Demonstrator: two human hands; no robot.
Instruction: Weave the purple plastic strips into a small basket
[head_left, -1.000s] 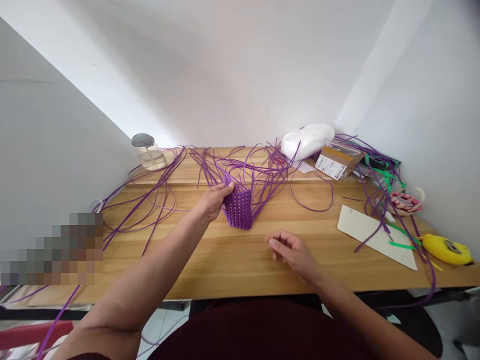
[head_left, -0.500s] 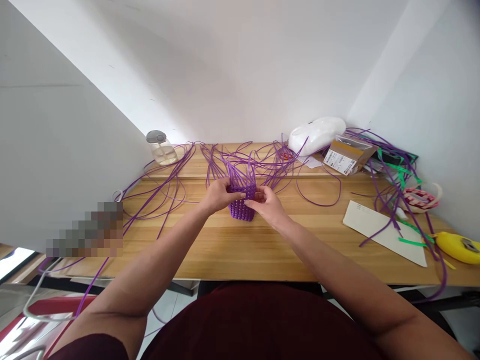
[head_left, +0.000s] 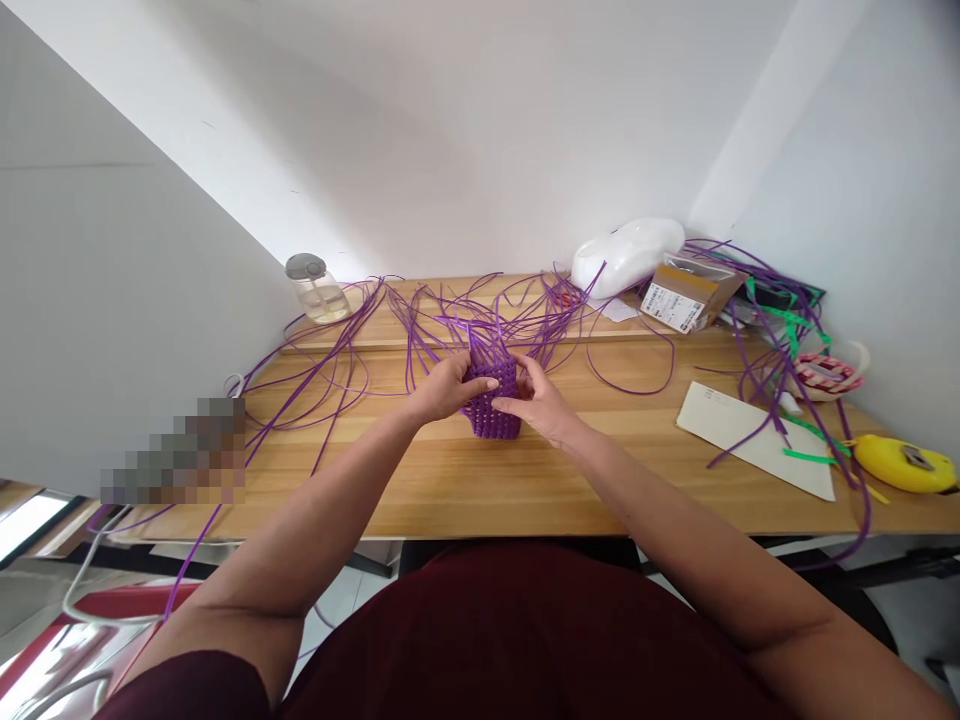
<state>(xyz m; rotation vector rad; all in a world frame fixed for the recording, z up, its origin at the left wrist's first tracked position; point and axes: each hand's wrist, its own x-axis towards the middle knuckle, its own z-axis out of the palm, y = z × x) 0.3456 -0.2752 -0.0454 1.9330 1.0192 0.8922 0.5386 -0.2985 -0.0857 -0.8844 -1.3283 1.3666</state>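
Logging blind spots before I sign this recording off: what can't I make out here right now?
Head view, purple woven piece: its far side is hidden by its near side.
Head view, left hand: most fingers are hidden by the hand itself and the woven piece.
Head view, box label: small print, too small to read.
Head view, pixelated patch: blocks mask whatever lies beneath.

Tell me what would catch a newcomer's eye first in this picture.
Probably the small purple woven piece at the middle of the desk, held between the left hand and right hand, with loose purple strands fanning out behind it. Next might come the glossy white object against the back wall, then the bright yellow item at the far right.
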